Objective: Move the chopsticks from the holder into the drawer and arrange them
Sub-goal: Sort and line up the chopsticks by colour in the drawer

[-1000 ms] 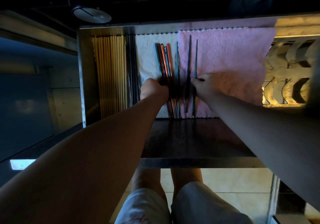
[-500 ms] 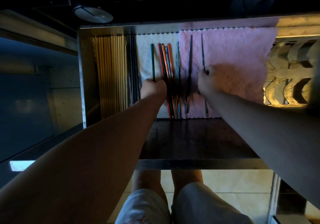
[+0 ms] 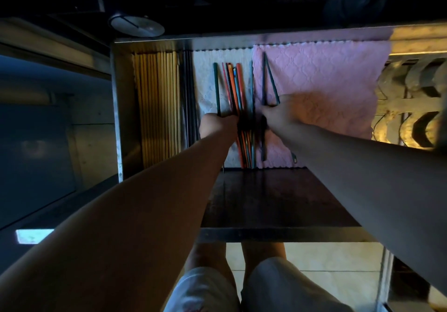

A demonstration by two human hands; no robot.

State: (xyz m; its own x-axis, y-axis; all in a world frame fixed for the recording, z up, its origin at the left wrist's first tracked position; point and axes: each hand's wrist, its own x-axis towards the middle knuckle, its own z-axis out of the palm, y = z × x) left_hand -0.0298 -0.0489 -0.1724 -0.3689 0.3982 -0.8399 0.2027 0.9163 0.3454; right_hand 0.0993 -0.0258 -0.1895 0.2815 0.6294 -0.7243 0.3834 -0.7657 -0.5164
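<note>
As the drawer stands now: you look well into the arranging, with most chopsticks lying lengthwise in the open steel drawer [image 3: 116, 108]. I judge that only the last few need straightening.
Holder: it is not in view, so you cannot tell from here whether any chopsticks wait in it.
Done, left side: the pale bamboo chopsticks [image 3: 157, 106] lie packed side by side against the left wall, and the thin black chopsticks [image 3: 189, 94] lie just beside them.
Done, middle: the red, orange and blue chopsticks [image 3: 233, 87] lie bunched together where the white cloth [image 3: 205, 70] meets the pink cloth [image 3: 326, 82].
Left hand [image 3: 217, 128]: your fingers are curled round the near part of one teal chopstick [image 3: 217, 89], which sits just left of the coloured bunch, roughly parallel to it.
Right hand [image 3: 281, 113]: you are pinching two dark green chopsticks [image 3: 264, 82] that meet at their far tips and splay toward your hand.
Left to do: close that splayed pair and lay it, and the teal one, in line with the others.
Materials: the drawer walls are smooth, dully reflective metal. Both cloths are soft, quilted and scallop-edged. The chopsticks are slim, straight and glossy where coloured.
Right side: a shiny metal rack [image 3: 411, 108] with curved slots.
</note>
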